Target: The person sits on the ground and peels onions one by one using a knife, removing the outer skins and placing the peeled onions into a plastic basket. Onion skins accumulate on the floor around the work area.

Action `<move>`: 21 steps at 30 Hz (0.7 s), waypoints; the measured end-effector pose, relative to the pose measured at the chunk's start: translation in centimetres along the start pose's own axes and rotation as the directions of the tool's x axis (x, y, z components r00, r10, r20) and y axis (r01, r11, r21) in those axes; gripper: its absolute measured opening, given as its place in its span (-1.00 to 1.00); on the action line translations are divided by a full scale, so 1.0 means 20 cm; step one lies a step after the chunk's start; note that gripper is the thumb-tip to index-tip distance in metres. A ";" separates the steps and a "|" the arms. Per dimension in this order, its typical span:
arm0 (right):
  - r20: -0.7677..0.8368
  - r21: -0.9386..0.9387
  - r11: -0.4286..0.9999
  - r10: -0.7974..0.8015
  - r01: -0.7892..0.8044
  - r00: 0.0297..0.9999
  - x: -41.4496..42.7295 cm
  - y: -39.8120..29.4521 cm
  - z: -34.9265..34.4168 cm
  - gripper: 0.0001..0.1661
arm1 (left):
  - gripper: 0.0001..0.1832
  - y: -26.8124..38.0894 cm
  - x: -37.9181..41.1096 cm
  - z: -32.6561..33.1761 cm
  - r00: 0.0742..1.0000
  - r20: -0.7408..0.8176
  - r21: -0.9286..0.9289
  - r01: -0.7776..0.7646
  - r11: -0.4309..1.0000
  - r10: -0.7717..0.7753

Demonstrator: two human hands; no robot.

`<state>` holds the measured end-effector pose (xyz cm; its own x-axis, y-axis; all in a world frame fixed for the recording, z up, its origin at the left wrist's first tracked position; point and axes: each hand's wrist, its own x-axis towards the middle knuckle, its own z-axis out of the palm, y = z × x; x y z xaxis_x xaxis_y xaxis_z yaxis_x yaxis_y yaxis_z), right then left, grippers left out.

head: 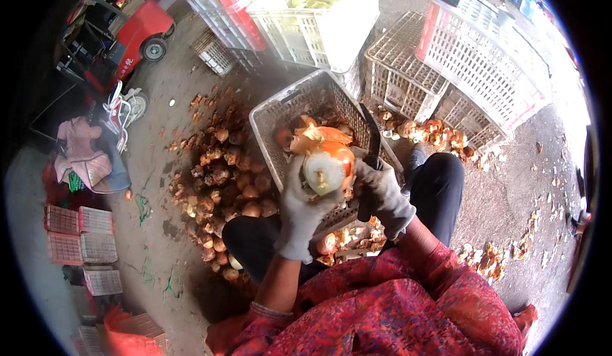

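My left hand (306, 212), in a grey work glove, holds an onion (325, 170) whose cut white end faces up. Orange skin hangs loose from the onion's far side. Wrapped round the handle of a dark-bladed knife (372, 131) is my right hand (385, 198), gloved too, close against the onion's right side. The blade points up and away. Beneath both hands a plastic crate (272, 112) stands between my knees, with onion and skins inside. To the left, a heap of unpeeled onions (251, 191) lies on the floor.
Ahead stand a crate of pale peeled onions (291, 26) and stacked white crates (483, 54). A red forklift (143, 26), a motorcycle (125, 109) and low crate stacks (98, 234) are at the left. Onion skins (487, 262) litter the floor at the right.
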<state>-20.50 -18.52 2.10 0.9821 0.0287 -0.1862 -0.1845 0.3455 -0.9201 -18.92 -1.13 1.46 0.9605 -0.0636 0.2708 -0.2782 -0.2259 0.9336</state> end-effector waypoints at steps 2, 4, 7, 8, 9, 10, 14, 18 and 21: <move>-0.057 -0.054 0.999 -0.009 0.006 0.998 -0.01 0.00 0.04 -0.48 | 0.04 -0.07 0.00 0.05 0.997 0.055 -0.141 0.065 0.988 -0.057; -0.067 -0.014 1.000 0.022 -0.023 0.998 -0.05 -0.03 0.06 -0.50 | -0.03 -0.06 0.03 0.04 0.970 0.148 -0.419 0.239 0.876 -0.194; -0.043 -0.124 0.992 0.008 -0.013 0.999 -0.12 -0.05 0.06 -0.54 | -0.16 -0.05 0.04 0.01 0.905 0.235 -0.694 0.411 0.591 -0.353; -0.020 -0.285 0.958 -0.044 0.037 0.999 -0.14 -0.05 0.04 -0.57 | -0.21 -0.04 0.04 0.00 0.890 0.260 -0.749 0.430 0.503 -0.373; 0.003 -0.438 0.894 -0.098 0.089 0.995 -0.16 -0.04 0.03 -0.59 | -0.26 -0.04 0.03 0.00 0.874 0.289 -0.797 0.446 0.407 -0.392; 0.032 -0.544 0.829 -0.135 0.130 0.990 -0.19 -0.04 0.03 -0.62 | -0.26 -0.06 0.04 0.00 0.865 0.319 -0.838 0.448 0.310 -0.388; 0.127 -0.633 0.708 -0.304 0.313 0.944 -0.24 0.07 0.03 -0.75 | -0.26 -0.05 0.08 0.02 0.915 0.221 -0.893 0.329 0.306 -0.339; 0.147 -0.657 0.693 -0.269 0.297 0.952 -0.26 0.04 0.03 -0.76 | -0.22 -0.02 0.09 0.03 0.946 0.172 -0.908 0.261 0.327 -0.276; 0.159 -0.686 0.655 -0.289 0.317 0.944 -0.28 -0.02 0.03 -0.80 | -0.20 0.06 0.10 0.03 0.958 0.182 -0.891 0.256 0.375 -0.222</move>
<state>-25.83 -18.14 3.67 0.9864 0.0762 0.1454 0.1640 -0.4081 -0.8981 -17.42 -2.06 2.98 0.9823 -0.1872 0.0092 0.1400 0.7655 0.6281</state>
